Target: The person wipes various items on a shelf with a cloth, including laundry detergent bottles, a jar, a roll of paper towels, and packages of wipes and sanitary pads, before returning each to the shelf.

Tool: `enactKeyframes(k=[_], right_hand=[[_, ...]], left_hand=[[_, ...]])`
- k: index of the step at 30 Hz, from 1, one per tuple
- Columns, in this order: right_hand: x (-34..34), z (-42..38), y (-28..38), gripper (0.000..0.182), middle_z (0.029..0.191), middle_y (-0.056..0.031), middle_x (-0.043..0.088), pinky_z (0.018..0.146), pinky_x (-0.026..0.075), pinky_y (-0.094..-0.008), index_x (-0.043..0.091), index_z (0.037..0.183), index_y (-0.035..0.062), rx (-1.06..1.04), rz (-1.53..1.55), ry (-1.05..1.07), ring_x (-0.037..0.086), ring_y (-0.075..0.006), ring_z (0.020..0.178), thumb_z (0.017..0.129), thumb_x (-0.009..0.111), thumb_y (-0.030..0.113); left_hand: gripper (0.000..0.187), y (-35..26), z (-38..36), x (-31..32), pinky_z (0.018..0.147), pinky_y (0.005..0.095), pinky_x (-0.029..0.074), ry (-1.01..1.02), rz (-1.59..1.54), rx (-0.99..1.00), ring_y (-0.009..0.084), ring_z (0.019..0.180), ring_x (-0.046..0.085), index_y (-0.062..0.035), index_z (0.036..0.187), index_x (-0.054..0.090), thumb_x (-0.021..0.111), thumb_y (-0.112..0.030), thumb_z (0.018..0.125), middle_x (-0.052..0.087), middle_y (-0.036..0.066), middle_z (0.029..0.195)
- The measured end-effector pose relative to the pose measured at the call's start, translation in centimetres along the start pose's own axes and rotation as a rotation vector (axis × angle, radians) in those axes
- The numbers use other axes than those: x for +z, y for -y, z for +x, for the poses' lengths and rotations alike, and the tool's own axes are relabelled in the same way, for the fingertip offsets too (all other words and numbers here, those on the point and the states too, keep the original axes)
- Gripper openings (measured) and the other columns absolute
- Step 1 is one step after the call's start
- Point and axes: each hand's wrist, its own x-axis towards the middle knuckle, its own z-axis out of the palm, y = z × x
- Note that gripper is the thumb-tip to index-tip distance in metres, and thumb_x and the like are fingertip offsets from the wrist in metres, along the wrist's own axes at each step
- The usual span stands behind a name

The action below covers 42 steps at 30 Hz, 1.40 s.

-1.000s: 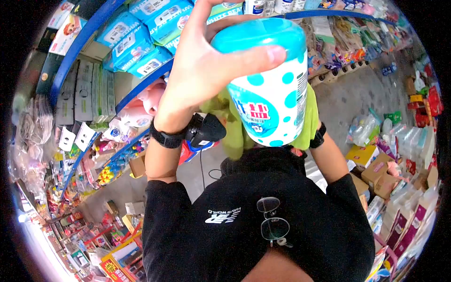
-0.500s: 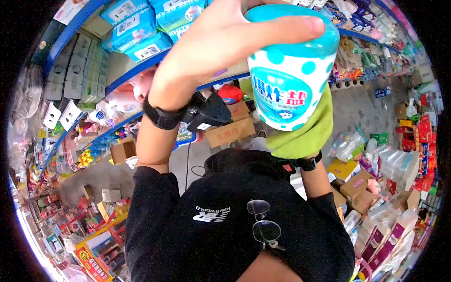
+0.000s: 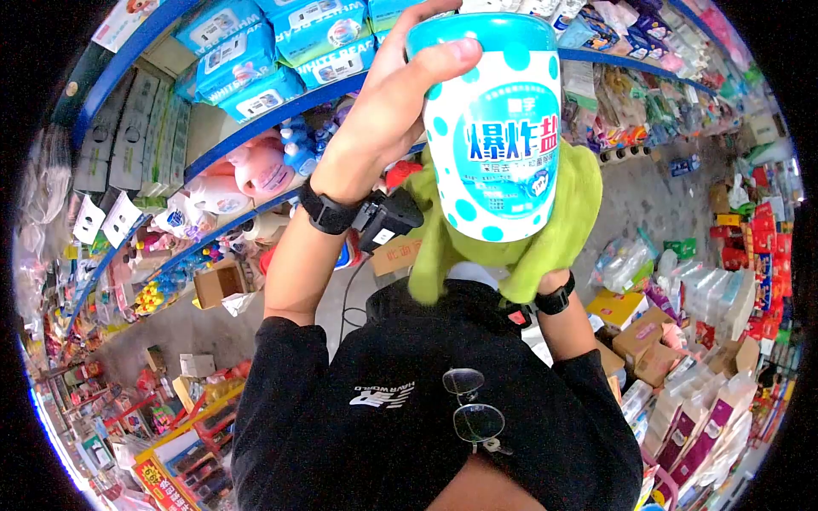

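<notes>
My left hand [image 3: 388,119] grips a tub of 爆炸盐 cleaning powder [image 3: 494,162] near its turquoise lid, with the thumb across the front and the other fingers mostly hidden behind. The tub is white with turquoise dots, and its printed label faces me. Behind and below it hangs a lime-green cloth [image 3: 567,226]. My right hand [image 3: 555,281] is at the cloth's lower right edge; its fingers are covered by the cloth, which it appears to hold against the tub. Black straps circle both wrists, and a black device [image 3: 388,223] sits on the left one.
Packs of blue wipes [image 3: 247,72] lie on a blue-edged shelf [image 3: 256,119] ahead left, with bottles on the levels below. Cardboard boxes [image 3: 643,336] and plastic-wrapped packs [image 3: 716,294] stand to the right. A black cable [image 3: 345,311] hangs by my left side.
The tub has moved left and tilted so that its label faces me more squarely. My left hand has moved with it, and the cloth now spreads wider behind the tub.
</notes>
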Motion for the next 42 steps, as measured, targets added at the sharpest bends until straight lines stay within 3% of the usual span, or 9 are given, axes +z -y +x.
enactKeyframes(k=[13, 18, 23, 25, 30, 35, 37, 38, 42], right_hand=[[0.7, 1.5, 1.8, 0.057, 0.111, -0.0101, 0.057, 0.085, 0.046, -0.0394, 0.047, 0.123, 0.0052, -0.140, -0.161, 0.119, 0.057, -0.0264, 0.096, 0.078, 0.068, 0.031], [1.4, 1.1, 1.7, 0.057, 0.110, -0.0100, 0.057, 0.085, 0.046, -0.0394, 0.047, 0.123, 0.0053, -0.114, -0.102, 0.139, 0.057, -0.0263, 0.095, 0.077, 0.069, 0.032], [0.9, -0.3, 0.0, 0.057, 0.111, -0.0100, 0.057, 0.085, 0.046, -0.0394, 0.046, 0.123, 0.0054, 0.057, 0.098, 0.056, 0.057, -0.0262, 0.095, 0.078, 0.068, 0.032], [0.3, -1.0, -1.1, 0.057, 0.111, -0.0100, 0.057, 0.086, 0.046, -0.0394, 0.046, 0.123, 0.0054, 0.151, 0.170, -0.003, 0.057, -0.0262, 0.096, 0.078, 0.068, 0.032], [-1.5, -2.3, -4.0, 0.057, 0.111, -0.0100, 0.057, 0.086, 0.046, -0.0393, 0.046, 0.124, 0.0055, 0.350, 0.281, -0.136, 0.056, -0.0261, 0.096, 0.078, 0.068, 0.032], [-3.2, -3.9, -6.3, 0.057, 0.112, -0.0100, 0.056, 0.086, 0.045, -0.0393, 0.045, 0.124, 0.0056, 0.502, 0.333, -0.222, 0.056, -0.0261, 0.097, 0.078, 0.067, 0.032], [-3.9, -4.2, -7.2, 0.057, 0.112, -0.0100, 0.056, 0.087, 0.045, -0.0393, 0.045, 0.124, 0.0056, 0.551, 0.339, -0.243, 0.056, -0.0261, 0.097, 0.079, 0.067, 0.032], [-4.3, -4.2, -7.6, 0.057, 0.112, -0.0100, 0.056, 0.087, 0.045, -0.0393, 0.045, 0.124, 0.0056, 0.569, 0.337, -0.254, 0.056, -0.0260, 0.097, 0.079, 0.067, 0.032], [-6.1, -4.5, -9.0, 0.057, 0.112, -0.0100, 0.056, 0.087, 0.045, -0.0392, 0.045, 0.124, 0.0057, 0.654, 0.329, -0.296, 0.055, -0.0260, 0.097, 0.079, 0.067, 0.032]], left_hand=[[0.090, -0.5, -1.3, -1.5, 0.091, 0.0367, 0.043, -0.127, 0.033, 0.151, 0.0272, 0.108, 0.049, -0.0005, 0.132, 0.026, 0.076, -0.028, 0.063, 0.046, 0.018, 0.118], [0.060, -1.0, -1.3, -3.1, 0.084, 0.0339, 0.050, -0.233, 0.149, 0.300, 0.0235, 0.098, 0.060, -0.0008, 0.122, 0.044, 0.064, -0.036, 0.077, 0.057, 0.019, 0.115], [0.051, -1.3, -0.9, -7.1, 0.085, 0.0349, 0.050, -0.347, -0.085, 0.215, 0.0207, 0.096, 0.062, 0.0035, 0.114, 0.053, 0.057, -0.037, 0.084, 0.064, 0.011, 0.104], [0.054, -1.5, -1.0, -8.8, 0.087, 0.0351, 0.050, -0.208, 0.001, 0.274, 0.0222, 0.099, 0.061, 0.0016, 0.119, 0.050, 0.057, -0.039, 0.083, 0.062, 0.013, 0.109], [0.099, -3.6, -0.6, -6.0, 0.093, 0.0374, 0.044, -0.187, 0.022, 0.177, 0.0280, 0.109, 0.049, -0.0030, 0.133, 0.027, 0.082, -0.032, 0.056, 0.045, 0.015, 0.120], [0.102, -1.4, 0.4, -9.3, 0.096, 0.0384, 0.043, -0.131, 0.051, 0.125, 0.0289, 0.115, 0.046, -0.0045, 0.135, 0.025, 0.082, -0.035, 0.056, 0.043, 0.015, 0.124], [0.092, 0.2, 1.0, -11.0, 0.090, 0.0361, 0.048, -0.021, 0.121, 0.197, 0.0262, 0.108, 0.055, -0.0033, 0.132, 0.034, 0.073, -0.049, 0.063, 0.050, 0.016, 0.124], [0.090, 0.7, 0.9, -11.0, 0.083, 0.0316, 0.049, -0.108, -0.048, 0.120, 0.0229, 0.099, 0.057, -0.0075, 0.124, 0.039, 0.087, -0.027, 0.050, 0.056, 0.014, 0.108], [0.087, 3.1, -0.8, -9.6, 0.093, 0.0355, 0.041, -0.022, 0.865, 0.213, 0.0243, 0.108, 0.051, -0.0075, 0.117, 0.044, 0.089, -0.030, 0.046, 0.050, 0.012, 0.118]])
